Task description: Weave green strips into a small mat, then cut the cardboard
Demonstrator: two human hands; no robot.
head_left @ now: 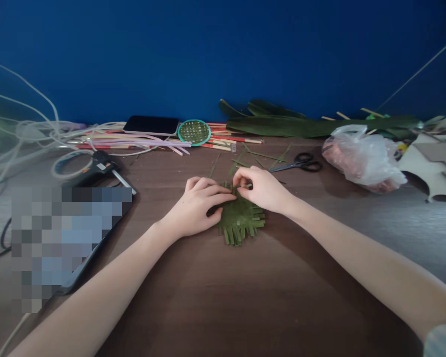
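A woven green leaf piece (241, 218) with fringed strip ends lies flat on the table in front of me. My left hand (202, 206) rests over its left side, fingers stretched out and fingertips touching it; thumb and index finger are apart. At the upper edge my right hand (258, 188) is closed in a pinch on a leaf strip, most of which the fingers hide. Black-handled scissors (305, 162) lie beyond my right hand, blades pointing left. Loose leaf strips (263, 157) are scattered behind the hands.
Along the blue wall are a phone (151, 125), a teal-rimmed woven disc (194, 132), thin sticks and long green leaves (282, 126). A glue gun (102, 163), cables and a pixelated device (74, 238) are left. A plastic bag (364, 158) and cut grey board (434, 163) stand right.
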